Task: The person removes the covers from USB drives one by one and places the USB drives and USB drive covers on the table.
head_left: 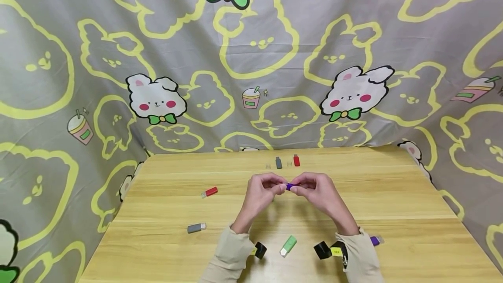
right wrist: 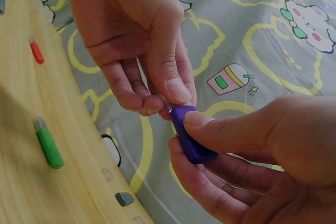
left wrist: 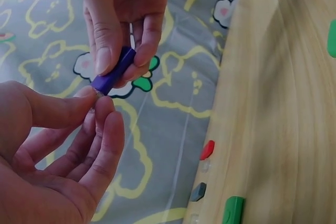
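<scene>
Above the far middle of the table, both hands meet at a purple USB flash drive [head_left: 290, 186]. My left hand [head_left: 260, 192] pinches its clear end between thumb and fingers, which mostly hide that end. The purple body [right wrist: 190, 137] is in the grip of my right hand [head_left: 319, 192], thumb on top and fingers beneath. In the left wrist view the drive [left wrist: 113, 72] slants between the two hands. On the wood below, a green USB flash drive [head_left: 288, 245] lies between the forearms.
At the back of the table [head_left: 177, 171] lie a grey drive [head_left: 278, 162] and a red drive [head_left: 296, 160], with small clear caps [head_left: 268, 166] beside them. Another red drive [head_left: 210, 191] and grey drive [head_left: 195, 228] lie left. A second purple drive [head_left: 376, 240] sits by the right sleeve.
</scene>
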`<state>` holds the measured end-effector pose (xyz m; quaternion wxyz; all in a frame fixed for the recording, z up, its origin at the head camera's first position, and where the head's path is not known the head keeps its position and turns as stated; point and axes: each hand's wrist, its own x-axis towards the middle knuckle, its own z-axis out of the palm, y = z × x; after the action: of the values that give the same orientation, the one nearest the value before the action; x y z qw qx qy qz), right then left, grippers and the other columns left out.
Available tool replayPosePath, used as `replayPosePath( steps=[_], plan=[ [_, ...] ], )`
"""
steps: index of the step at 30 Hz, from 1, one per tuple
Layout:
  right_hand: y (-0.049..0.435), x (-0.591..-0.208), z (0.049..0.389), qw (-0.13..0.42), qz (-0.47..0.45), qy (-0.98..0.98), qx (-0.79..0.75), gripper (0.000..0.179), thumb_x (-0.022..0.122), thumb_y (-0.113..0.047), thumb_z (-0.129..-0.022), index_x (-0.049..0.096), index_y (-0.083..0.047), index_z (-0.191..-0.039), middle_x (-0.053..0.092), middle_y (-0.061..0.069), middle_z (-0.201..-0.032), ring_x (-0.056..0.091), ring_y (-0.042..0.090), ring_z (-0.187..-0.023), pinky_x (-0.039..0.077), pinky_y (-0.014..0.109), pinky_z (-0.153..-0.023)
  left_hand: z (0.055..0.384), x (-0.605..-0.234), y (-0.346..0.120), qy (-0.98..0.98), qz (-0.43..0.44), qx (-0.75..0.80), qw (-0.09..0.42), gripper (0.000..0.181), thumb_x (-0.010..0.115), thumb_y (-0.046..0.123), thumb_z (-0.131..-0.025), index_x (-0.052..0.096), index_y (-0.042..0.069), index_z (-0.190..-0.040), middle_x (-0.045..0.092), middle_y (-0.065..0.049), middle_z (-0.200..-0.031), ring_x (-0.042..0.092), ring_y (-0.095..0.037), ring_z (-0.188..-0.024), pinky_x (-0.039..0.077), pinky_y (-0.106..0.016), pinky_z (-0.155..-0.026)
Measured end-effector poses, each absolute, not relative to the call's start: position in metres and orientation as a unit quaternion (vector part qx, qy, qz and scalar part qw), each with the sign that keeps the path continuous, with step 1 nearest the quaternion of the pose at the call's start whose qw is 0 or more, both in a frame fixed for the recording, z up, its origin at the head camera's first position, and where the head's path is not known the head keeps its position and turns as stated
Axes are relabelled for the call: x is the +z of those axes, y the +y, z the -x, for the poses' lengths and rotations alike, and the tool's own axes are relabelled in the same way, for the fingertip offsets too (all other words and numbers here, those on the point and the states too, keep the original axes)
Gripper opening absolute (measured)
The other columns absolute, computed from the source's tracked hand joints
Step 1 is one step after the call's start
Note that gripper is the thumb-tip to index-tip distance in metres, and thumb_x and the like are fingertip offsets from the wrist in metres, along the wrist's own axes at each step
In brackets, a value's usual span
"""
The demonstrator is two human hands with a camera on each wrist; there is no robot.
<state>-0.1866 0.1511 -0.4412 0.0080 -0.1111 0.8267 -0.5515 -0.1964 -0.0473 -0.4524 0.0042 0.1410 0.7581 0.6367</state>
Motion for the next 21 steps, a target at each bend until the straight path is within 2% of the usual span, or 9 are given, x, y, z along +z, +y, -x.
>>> replayPosePath(
  steps=[7,11,15,21],
  plan=[
    [0.150,-0.438,0.186,0.027,0.100,0.827,-0.553,0.008,0.081,-0.007,-0.089,0.077,-0.006,-0.096,0.076,0.004,-0.089,0.073,0.023,-0.082,0.058,0.027,-0.069,0.196,-0.448,-0.050,0.771,-0.138,0.622,0.008,0.004,0.079,0.000,-0.088,0.079,0.003,-0.091,0.074,-0.009,-0.078,0.067,-0.019,-0.067,0.046,-0.019,-0.052],
    [0.160,-0.433,0.184,0.028,0.082,0.837,-0.541,0.009,0.080,-0.010,-0.090,0.077,-0.006,-0.097,0.075,0.004,-0.090,0.071,0.020,-0.080,0.056,0.026,-0.066,0.200,-0.444,-0.063,0.775,-0.124,0.620,-0.006,0.007,0.077,0.000,-0.089,0.078,0.000,-0.096,0.075,-0.009,-0.083,0.070,-0.021,-0.072,0.058,-0.025,-0.061],
    [0.177,-0.428,0.181,0.016,0.079,0.837,-0.541,0.011,0.080,-0.010,-0.091,0.075,-0.004,-0.098,0.075,0.007,-0.091,0.069,0.019,-0.077,0.054,0.025,-0.064,0.205,-0.438,-0.086,0.775,-0.099,0.622,-0.048,0.006,0.076,-0.003,-0.089,0.077,-0.003,-0.095,0.075,-0.013,-0.083,0.071,-0.023,-0.072,0.060,-0.026,-0.065],
    [0.174,-0.439,0.187,0.003,0.112,0.827,-0.551,0.017,0.076,-0.005,-0.092,0.074,0.000,-0.109,0.075,0.013,-0.100,0.071,0.023,-0.084,0.058,0.025,-0.069,0.213,-0.441,-0.106,0.762,-0.106,0.638,-0.030,0.009,0.074,-0.001,-0.093,0.076,-0.006,-0.100,0.075,-0.019,-0.090,0.073,-0.024,-0.077,0.062,-0.030,-0.071]
  ],
)
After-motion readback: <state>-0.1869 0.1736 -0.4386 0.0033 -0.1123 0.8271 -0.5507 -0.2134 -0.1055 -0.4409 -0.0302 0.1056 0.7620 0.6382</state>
